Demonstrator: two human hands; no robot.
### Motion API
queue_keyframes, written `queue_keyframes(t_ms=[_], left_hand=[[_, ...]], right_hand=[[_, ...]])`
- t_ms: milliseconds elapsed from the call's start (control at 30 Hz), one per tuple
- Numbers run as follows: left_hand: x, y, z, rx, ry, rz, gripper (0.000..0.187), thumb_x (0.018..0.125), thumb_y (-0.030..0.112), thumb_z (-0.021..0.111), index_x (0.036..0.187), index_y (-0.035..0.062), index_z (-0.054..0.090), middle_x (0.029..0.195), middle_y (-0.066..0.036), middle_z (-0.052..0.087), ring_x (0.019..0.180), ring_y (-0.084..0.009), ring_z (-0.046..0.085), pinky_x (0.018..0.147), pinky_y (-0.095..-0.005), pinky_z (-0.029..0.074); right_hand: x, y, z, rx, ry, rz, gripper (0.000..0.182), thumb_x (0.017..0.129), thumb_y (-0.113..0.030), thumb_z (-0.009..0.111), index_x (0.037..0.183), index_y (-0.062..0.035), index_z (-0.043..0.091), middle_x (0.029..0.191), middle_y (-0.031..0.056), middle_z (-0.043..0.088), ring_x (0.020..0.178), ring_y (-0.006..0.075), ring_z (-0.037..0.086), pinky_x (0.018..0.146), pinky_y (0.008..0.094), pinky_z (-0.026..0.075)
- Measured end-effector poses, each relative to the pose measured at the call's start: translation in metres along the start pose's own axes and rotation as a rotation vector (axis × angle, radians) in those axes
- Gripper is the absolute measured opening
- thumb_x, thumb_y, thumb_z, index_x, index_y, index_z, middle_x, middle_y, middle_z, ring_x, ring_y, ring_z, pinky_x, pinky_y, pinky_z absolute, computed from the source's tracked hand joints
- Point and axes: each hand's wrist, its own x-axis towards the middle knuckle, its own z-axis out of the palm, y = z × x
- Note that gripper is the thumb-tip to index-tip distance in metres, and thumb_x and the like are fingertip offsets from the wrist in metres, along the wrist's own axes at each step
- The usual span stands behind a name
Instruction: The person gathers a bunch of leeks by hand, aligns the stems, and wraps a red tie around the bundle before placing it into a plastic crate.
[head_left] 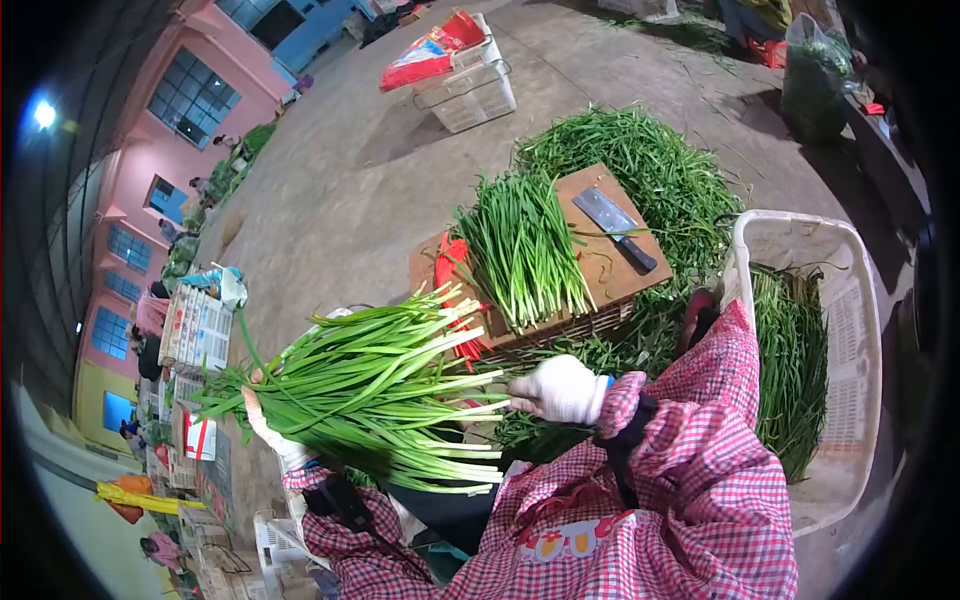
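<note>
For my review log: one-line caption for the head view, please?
Gloved left hand and right hand hold a bunch of green onions near a cutting board bearing a cleaver.

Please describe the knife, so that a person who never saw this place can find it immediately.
Find the brown wooden board in the middle, in front of the big heap of greens. A trimmed bunch of green onions lies on its left part; the cleaver lies flat on its bare right part. It is the only metal thing there: broad grey blade, black handle.
</note>
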Motion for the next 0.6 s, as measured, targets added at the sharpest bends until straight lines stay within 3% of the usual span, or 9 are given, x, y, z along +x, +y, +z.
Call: queue_keyframes(t_ms=[167, 233, 333, 367, 400, 433, 467, 500, 600], left_hand=[[0.001, 0.003, -0.004, 0.025, 0.056, 0.056, 0.033, 0.093, 0.043, 0.053, 0.098, 0.0109, 0.059, 0.103, -0.011, 0.064, 0.093, -0.0257, 0.061, 0.082, -0.0434, 0.052], [0.004, 0.003, -0.006, -0.030, 0.003, 0.024, 0.033, 0.092, 0.043, 0.054, 0.098, 0.0106, 0.059, 0.104, -0.011, 0.064, 0.093, -0.0262, 0.062, 0.082, -0.0431, 0.053], [0.002, -0.001, 0.004, -0.020, -0.013, 0.009, 0.032, 0.092, 0.042, 0.054, 0.097, 0.0106, 0.058, 0.103, -0.012, 0.063, 0.091, -0.0276, 0.062, 0.080, -0.0436, 0.053], [0.003, 0.000, 0.004, 0.005, -0.031, -0.035, 0.032, 0.092, 0.042, 0.054, 0.097, 0.0106, 0.058, 0.103, -0.013, 0.063, 0.091, -0.0280, 0.062, 0.081, -0.0440, 0.053], [0.002, 0.000, 0.004, 0.140, 0.013, 0.019, 0.031, 0.093, 0.042, 0.053, 0.097, 0.0116, 0.058, 0.103, -0.013, 0.062, 0.093, -0.0282, 0.061, 0.080, -0.0451, 0.053], [0.001, 0.001, 0.009, 0.140, 0.007, 0.022, 0.031, 0.093, 0.042, 0.053, 0.097, 0.0116, 0.058, 0.103, -0.013, 0.062, 0.093, -0.0282, 0.061, 0.080, -0.0451, 0.053], [0.000, 0.002, 0.016, 0.102, -0.033, 0.005, 0.031, 0.092, 0.043, 0.054, 0.097, 0.0122, 0.058, 0.103, -0.012, 0.062, 0.094, -0.0281, 0.061, 0.080, -0.0453, 0.052], [-0.001, 0.002, 0.021, 0.065, -0.071, -0.015, 0.032, 0.092, 0.043, 0.054, 0.098, 0.0127, 0.059, 0.104, -0.012, 0.062, 0.094, -0.0280, 0.061, 0.080, -0.0456, 0.052], [-0.004, -0.002, 0.033, -0.060, -0.189, -0.035, 0.029, 0.090, 0.043, 0.057, 0.094, 0.0146, 0.060, 0.102, -0.010, 0.062, 0.095, -0.0267, 0.060, 0.082, -0.0438, 0.051]], right_hand=[[-0.069, 0.090, 0.021, -0.418, -0.950, 0.284, 0.039, 0.085, -0.044, 0.057, 0.105, -0.0115, 0.067, 0.093, 0.0148, 0.068, 0.086, 0.0341, 0.065, 0.074, 0.0437, 0.052], [-0.067, 0.068, -0.020, -0.377, -0.925, 0.462, 0.045, 0.083, -0.045, 0.060, 0.112, -0.0116, 0.066, 0.103, 0.0149, 0.067, 0.096, 0.0317, 0.064, 0.080, 0.0421, 0.051], [-0.041, 0.056, -0.023, 0.262, -0.226, 0.350, 0.068, 0.080, -0.046, 0.067, 0.134, -0.0085, 0.048, 0.103, 0.0195, 0.066, 0.098, 0.0355, 0.063, 0.084, 0.0437, 0.049], [-0.026, 0.064, 0.001, 0.495, 0.051, 0.128, 0.067, 0.082, -0.040, 0.068, 0.136, -0.0088, 0.045, 0.096, 0.0158, 0.067, 0.084, 0.0271, 0.066, 0.072, 0.0397, 0.052], [-0.009, 0.036, -0.024, 0.953, -0.199, 0.371, 0.068, 0.085, -0.036, 0.067, 0.140, -0.0086, 0.039, 0.089, 0.0073, 0.066, 0.067, 0.0142, 0.060, 0.057, 0.0299, 0.050], [0.003, 0.023, -0.025, 1.263, -0.219, 0.329, 0.071, 0.086, -0.032, 0.066, 0.144, -0.0087, 0.031, 0.083, 0.0002, 0.061, 0.058, 0.0061, 0.051, 0.048, 0.0217, 0.044], [0.020, 0.025, -0.011, 1.291, -0.233, 0.285, 0.074, 0.087, -0.031, 0.065, 0.145, -0.0069, 0.026, 0.086, 0.0008, 0.062, 0.058, 0.0068, 0.052, 0.047, 0.0218, 0.045], [0.033, 0.017, -0.014, 1.413, -0.347, 0.172, 0.059, 0.089, -0.028, 0.062, 0.139, -0.0056, 0.039, 0.092, 0.0035, 0.063, 0.065, 0.0095, 0.056, 0.051, 0.0239, 0.047], [0.066, 0.007, 0.021, 1.447, -0.148, -0.078, 0.030, 0.091, -0.020, 0.059, 0.118, -0.0052, 0.059, 0.098, 0.0033, 0.065, 0.077, 0.0119, 0.059, 0.066, 0.0272, 0.050]])
